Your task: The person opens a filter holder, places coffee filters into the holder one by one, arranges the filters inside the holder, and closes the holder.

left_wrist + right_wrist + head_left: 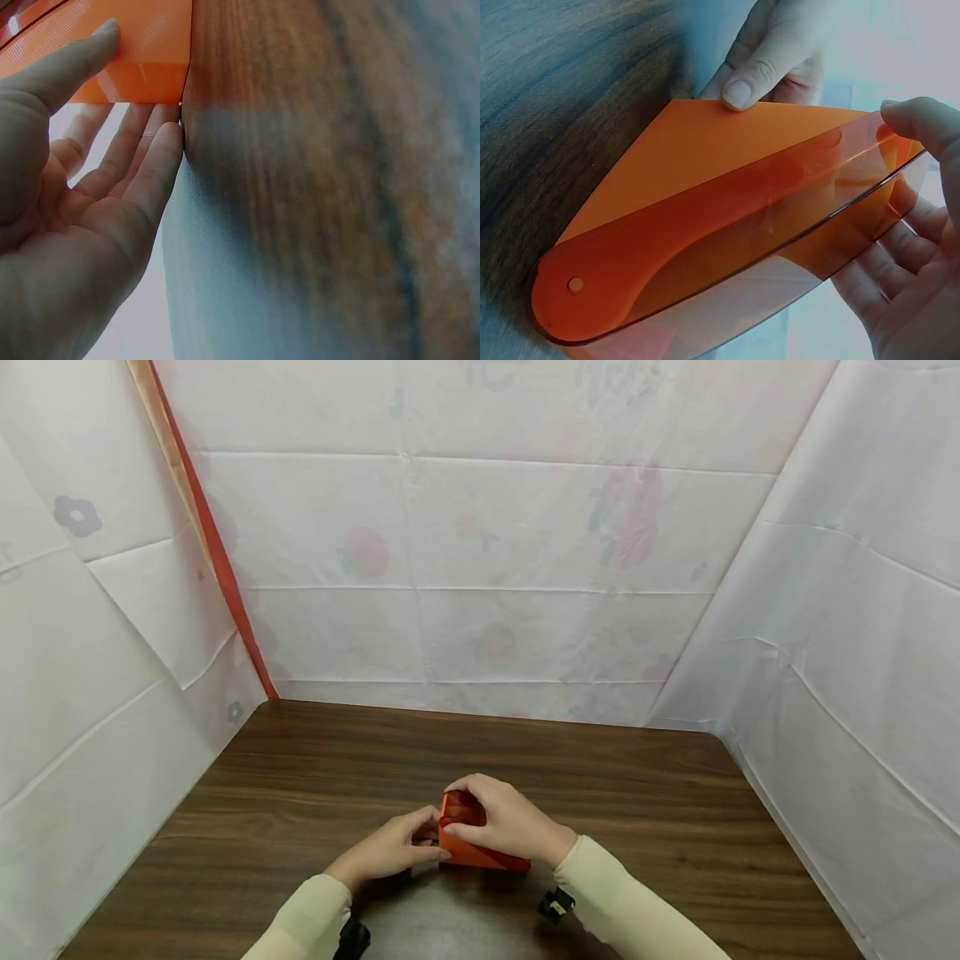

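An orange wedge-shaped plastic box (471,853) stands on the table at the front middle. Its see-through reddish lid (772,202) turns on a round pivot at the low end and tilts up along the box's sloping side. My right hand (513,818) grips the lid's free end, thumb on the near side and fingers on the far side. At the box's left end, my left hand (390,850) holds the body, its thumb on the near face and its fingers reaching behind the end. The left fingertips are partly hidden behind the box in the left wrist view.
The brown wood-grain table (337,752) carries the box. White printed sheets (465,635) hang behind it and at both sides, and a red strip (217,552) runs down the back left corner. Dark wrist devices (556,906) sit beneath the sleeves.
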The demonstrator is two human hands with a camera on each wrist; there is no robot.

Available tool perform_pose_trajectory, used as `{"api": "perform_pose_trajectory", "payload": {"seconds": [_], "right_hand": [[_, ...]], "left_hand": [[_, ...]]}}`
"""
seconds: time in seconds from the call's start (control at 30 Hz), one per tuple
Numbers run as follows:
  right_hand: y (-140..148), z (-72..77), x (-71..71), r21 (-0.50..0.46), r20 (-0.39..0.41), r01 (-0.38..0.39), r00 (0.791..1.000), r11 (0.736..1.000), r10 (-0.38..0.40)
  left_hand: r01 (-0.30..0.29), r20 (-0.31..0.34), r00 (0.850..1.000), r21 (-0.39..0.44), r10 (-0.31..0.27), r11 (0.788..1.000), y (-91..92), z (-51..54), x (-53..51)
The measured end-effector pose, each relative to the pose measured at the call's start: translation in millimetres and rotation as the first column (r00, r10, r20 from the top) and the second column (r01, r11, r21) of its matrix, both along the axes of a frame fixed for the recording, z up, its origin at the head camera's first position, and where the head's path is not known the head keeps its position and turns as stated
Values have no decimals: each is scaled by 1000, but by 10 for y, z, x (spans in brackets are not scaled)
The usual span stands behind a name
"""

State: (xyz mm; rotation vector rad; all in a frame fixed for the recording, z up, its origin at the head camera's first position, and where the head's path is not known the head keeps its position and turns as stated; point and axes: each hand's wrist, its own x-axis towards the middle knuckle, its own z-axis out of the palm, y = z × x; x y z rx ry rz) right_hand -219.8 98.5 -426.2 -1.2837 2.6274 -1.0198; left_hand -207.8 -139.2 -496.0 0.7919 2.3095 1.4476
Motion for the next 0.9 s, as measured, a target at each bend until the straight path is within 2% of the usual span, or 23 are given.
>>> {"api": "perform_pose_trajectory", "payload": {"seconds": [0.2, 0.63, 0.9], "right_hand": [[-4, 0, 2, 0, 2, 2, 1000, 1000, -2], [6, 17, 20, 29, 57, 20, 998, 999, -21], [84, 37, 40, 34, 52, 40, 998, 999, -42]], "left_hand": [[5, 24, 1000, 25, -5, 1000, 4, 13, 6], [19, 10, 1000, 15, -19, 1000, 3, 28, 13], [11, 25, 1000, 27, -11, 1000, 11, 25, 23]]}}
